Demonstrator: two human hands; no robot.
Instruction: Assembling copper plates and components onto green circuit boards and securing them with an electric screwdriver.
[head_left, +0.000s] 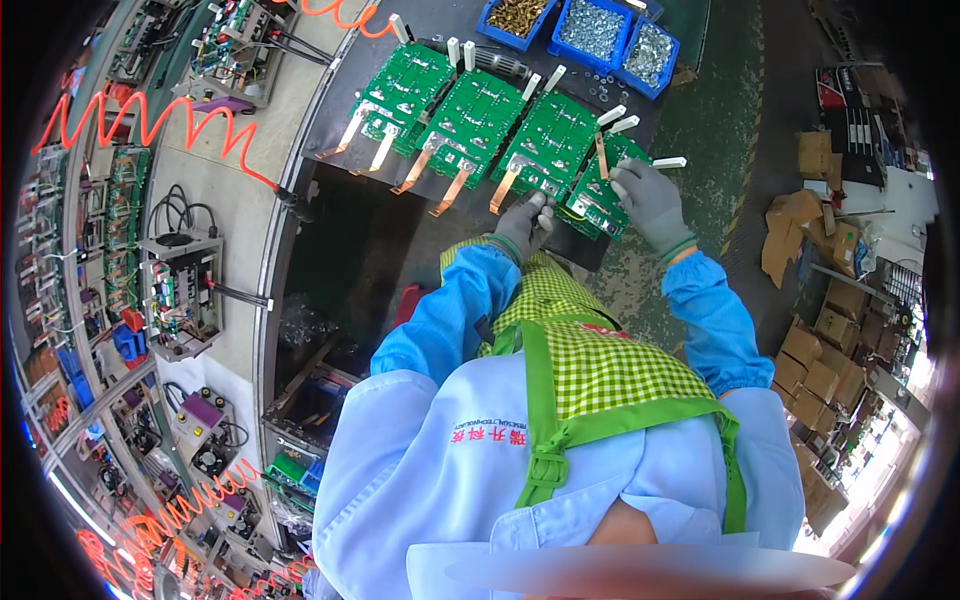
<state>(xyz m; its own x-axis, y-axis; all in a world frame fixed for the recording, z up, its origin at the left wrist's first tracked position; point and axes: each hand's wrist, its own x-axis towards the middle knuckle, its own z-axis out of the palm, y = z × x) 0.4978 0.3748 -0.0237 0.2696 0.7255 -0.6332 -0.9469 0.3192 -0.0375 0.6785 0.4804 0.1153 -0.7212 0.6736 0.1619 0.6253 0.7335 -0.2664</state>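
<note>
Circuit board (603, 205), green, at the near right corner of the dark tabletop (440, 22); last in a slanting row there, just beside three other boards (550, 140); long axis apparently running from the tabletop's near edge toward its far right, with white posts (668, 162) at the far end; one copper strap (602, 158) by the left side, fixed or loose impossible to tell.

Judging by looks, the neighbours further along, laid out with copper tabs (450, 192) pointing toward the tabletop's near edge; this one probably mid-work, remaining steps not readable.

Left hand (522, 228), gloved, at the tabletop's near edge; fingertips bunched close to the board's near left corner, actual hold unclear; right hand (652, 207), gloved, at the tabletop's right edge, fingers curled over the board, anything pinched beneath hidden.

Blue bins (580, 58) of small metal hardware at the tabletop's far end; orange coiled hose (215, 112) left of the tabletop; cardboard (790, 225) well to its right.
</note>
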